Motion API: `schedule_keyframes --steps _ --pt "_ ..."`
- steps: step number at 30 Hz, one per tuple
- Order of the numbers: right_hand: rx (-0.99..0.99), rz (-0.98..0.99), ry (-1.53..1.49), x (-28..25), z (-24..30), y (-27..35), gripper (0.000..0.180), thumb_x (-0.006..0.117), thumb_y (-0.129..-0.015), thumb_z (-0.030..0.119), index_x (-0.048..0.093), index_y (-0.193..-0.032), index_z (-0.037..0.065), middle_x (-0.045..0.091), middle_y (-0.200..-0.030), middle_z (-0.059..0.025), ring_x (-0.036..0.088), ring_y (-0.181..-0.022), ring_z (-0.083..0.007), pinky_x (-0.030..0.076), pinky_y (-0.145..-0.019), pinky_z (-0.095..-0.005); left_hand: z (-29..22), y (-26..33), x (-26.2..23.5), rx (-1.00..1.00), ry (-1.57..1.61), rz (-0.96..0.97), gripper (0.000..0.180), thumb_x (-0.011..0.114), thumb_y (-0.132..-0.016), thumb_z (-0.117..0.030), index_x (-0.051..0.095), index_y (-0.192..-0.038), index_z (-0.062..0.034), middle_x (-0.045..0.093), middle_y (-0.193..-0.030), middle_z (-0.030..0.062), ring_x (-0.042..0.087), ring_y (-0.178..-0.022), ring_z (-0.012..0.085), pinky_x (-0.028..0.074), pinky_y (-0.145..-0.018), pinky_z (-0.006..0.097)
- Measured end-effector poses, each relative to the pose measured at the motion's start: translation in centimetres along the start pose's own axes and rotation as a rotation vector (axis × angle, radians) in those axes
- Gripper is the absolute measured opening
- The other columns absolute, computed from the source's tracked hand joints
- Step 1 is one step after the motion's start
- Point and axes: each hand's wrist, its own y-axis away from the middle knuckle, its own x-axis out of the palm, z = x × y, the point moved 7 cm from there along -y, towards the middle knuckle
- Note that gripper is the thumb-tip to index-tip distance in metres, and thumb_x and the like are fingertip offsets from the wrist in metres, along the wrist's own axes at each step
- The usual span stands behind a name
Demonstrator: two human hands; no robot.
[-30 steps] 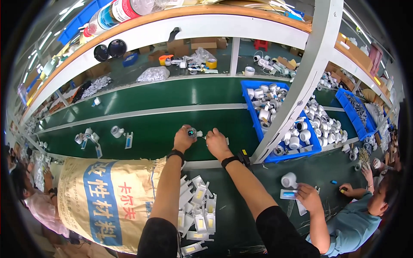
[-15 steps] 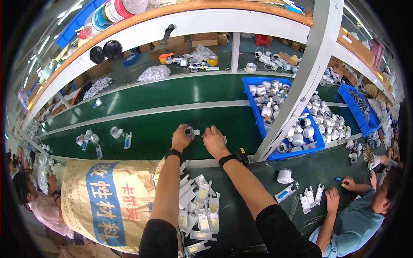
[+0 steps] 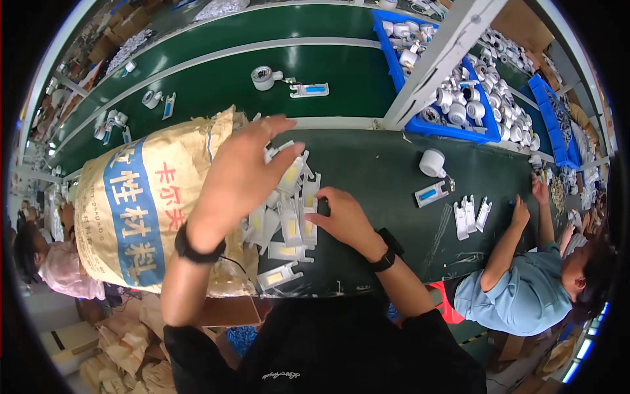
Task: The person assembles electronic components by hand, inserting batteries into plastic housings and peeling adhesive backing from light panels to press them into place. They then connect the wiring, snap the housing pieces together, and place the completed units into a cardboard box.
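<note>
My left hand (image 3: 243, 167), smeared by motion, is raised over the edge of the paper sack with thumb and fingers apart and nothing visible in it. Lower and to its right, my right hand (image 3: 344, 220) reaches over the right side of a pile of white plastic brackets (image 3: 291, 226) with yellow patches. Its thumb and forefinger are spread and touch the outermost bracket (image 3: 310, 197). On the green belt beyond lies a round white lamp head (image 3: 263, 78), with a white blue-striped bracket (image 3: 309, 90) beside it, joined by a short lead.
The printed paper sack (image 3: 141, 203) bulges at left. A metal post (image 3: 440, 62) crosses a blue crate (image 3: 489, 134) of white lamp heads. Another lamp head (image 3: 432, 163) and several brackets (image 3: 466, 218) lie at right, near a co-worker (image 3: 525, 282) in a blue-green shirt.
Both hands have left the lamp head and bracket on the belt and come back toward me. My right hand is now at the bracket pile, and the view has tilted downward.
</note>
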Motion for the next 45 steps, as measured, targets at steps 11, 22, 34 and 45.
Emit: schedule_keyframes --steps 11,22,34,45 --pt "0.120 -0.208 -0.336 -7.7 -2.6 2.0 0.018 0.075 -0.095 0.019 0.073 -0.102 0.003 0.066 -0.077 0.0021 0.056 -0.068 -0.0057 0.045 -0.061 -0.0243 -0.4 24.2 5.6 -0.553 0.275 -0.216 0.032 0.065 -0.100 -0.013 0.066 -0.130 -0.0015 0.074 -0.112 0.0124 0.069 -0.103 0.0185 0.054 -0.089 0.031" --pt "0.331 0.098 -0.797 -4.8 0.2 13.1 0.020 0.076 -0.093 0.013 0.072 -0.108 0.001 0.065 -0.080 0.0023 0.054 -0.067 -0.0051 0.045 -0.063 -0.0217 -4.8 23.3 18.4 -0.568 1.625 0.247 0.057 0.054 -0.108 -0.023 0.033 -0.160 -0.0130 0.061 -0.138 0.0119 0.067 -0.112 0.0209 0.055 -0.097 0.035" --pt "-0.491 -0.194 0.103 -7.7 6.4 16.9 0.028 0.083 -0.073 0.004 0.080 -0.098 0.014 0.044 -0.070 -0.0005 0.046 -0.065 -0.0206 0.039 -0.057 -0.0334 -2.0 21.5 20.3 -0.717 1.761 0.178 0.064 0.064 -0.100 -0.036 0.039 -0.157 -0.0187 0.065 -0.131 0.0137 0.070 -0.109 0.0272 0.060 -0.093 0.041" --pt "-0.529 -0.186 0.127 -6.8 7.2 16.7 0.027 0.081 -0.071 -0.002 0.076 -0.095 0.008 0.048 -0.072 -0.0010 0.049 -0.066 -0.0203 0.042 -0.056 -0.0337 -1.1 21.6 20.1 -0.716 1.739 0.189 0.059 0.065 -0.101 -0.028 0.044 -0.154 -0.0134 0.065 -0.132 0.0153 0.070 -0.110 0.0265 0.060 -0.095 0.040"
